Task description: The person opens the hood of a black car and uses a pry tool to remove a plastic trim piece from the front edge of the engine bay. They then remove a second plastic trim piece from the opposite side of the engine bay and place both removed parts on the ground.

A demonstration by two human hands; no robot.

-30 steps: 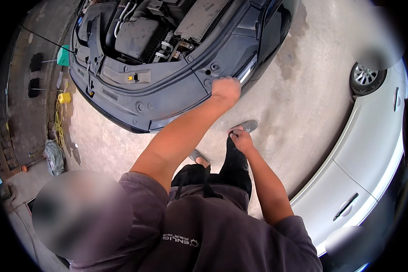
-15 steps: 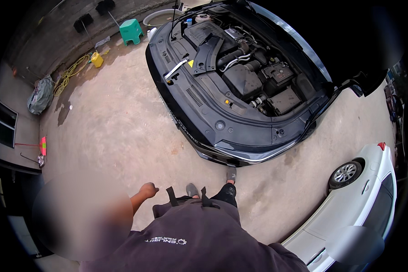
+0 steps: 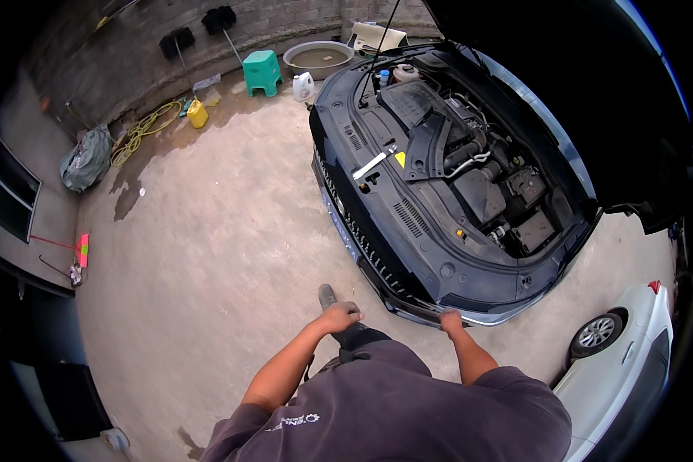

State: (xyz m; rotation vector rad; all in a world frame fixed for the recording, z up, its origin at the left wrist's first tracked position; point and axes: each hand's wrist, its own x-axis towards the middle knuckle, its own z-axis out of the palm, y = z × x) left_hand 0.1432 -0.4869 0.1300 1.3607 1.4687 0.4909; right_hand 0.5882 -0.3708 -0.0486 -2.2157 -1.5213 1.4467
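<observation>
My left hand (image 3: pixel 340 316) hangs in front of my body with its fingers curled in, and the inside of the fist is hidden. My right hand (image 3: pixel 450 317), also closed, appears at the front edge of a dark car (image 3: pixel 396 200); whether it touches the car I cannot tell. The car's hood (image 3: pixel 562 69) stands raised over the engine bay. Inside are a black engine cover (image 3: pixel 420 104), a loose-looking black trim piece (image 3: pixel 430 150), a battery (image 3: pixel 527 185) and a blue cap (image 3: pixel 383 75). A silver strip-like piece (image 3: pixel 371 165) lies on the front panel.
A white car (image 3: pixel 631 354) stands at the right. Along the far wall are a green stool (image 3: pixel 262 75), a white jug (image 3: pixel 303 87), a large round tub (image 3: pixel 287 55) with water, a yellow container (image 3: pixel 198 115), a yellow hose (image 3: pixel 135 136) and a grey-green bag (image 3: pixel 87 159). Wet patches (image 3: pixel 128 196) mark the concrete.
The dark car has shifted right and down in the view. My right hand has come into sight by its front edge, while my left hand now appears farther right, still closed.
</observation>
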